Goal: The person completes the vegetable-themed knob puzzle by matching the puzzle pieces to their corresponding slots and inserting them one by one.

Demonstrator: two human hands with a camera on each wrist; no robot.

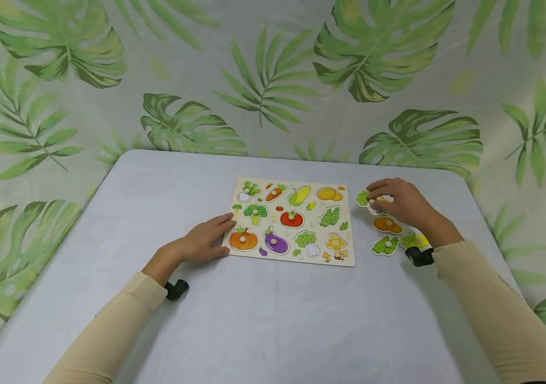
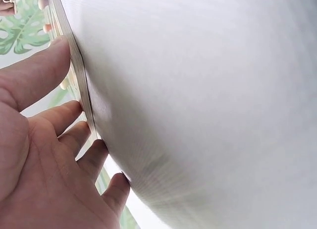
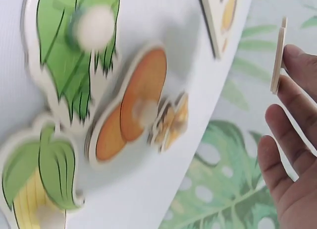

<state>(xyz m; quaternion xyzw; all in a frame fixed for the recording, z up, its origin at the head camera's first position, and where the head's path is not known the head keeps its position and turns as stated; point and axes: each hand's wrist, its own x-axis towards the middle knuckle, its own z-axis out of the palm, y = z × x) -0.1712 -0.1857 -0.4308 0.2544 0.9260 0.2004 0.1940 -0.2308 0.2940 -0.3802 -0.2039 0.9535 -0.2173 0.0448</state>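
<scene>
My right hand point(image 1: 404, 205) pinches a bok choy puzzle piece point(image 1: 362, 198) above the right side of the table. In the right wrist view this thin wooden piece point(image 3: 279, 58) shows edge-on between thumb and fingers. My left hand point(image 1: 203, 240) rests against the left edge of a wooden vegetable puzzle board point(image 1: 345, 212), fingers extended. Beneath the right hand lie a potato piece point(image 1: 387, 225), an asparagus piece point(image 1: 385, 245) and a corn piece point(image 3: 42, 172), partly hidden by the wrist in the head view. A mushroom piece point(image 3: 171, 122) lies beyond the potato piece.
Knobbed pieces sit in several board slots, among them the pumpkin point(image 1: 243, 240), eggplant point(image 1: 275, 242) and tomato point(image 1: 292, 218). Pictures without knobs mark other slots, such as the bok choy slot point(image 1: 307, 242). A leaf-patterned curtain point(image 1: 278, 80) hangs behind the white table point(image 1: 273, 320).
</scene>
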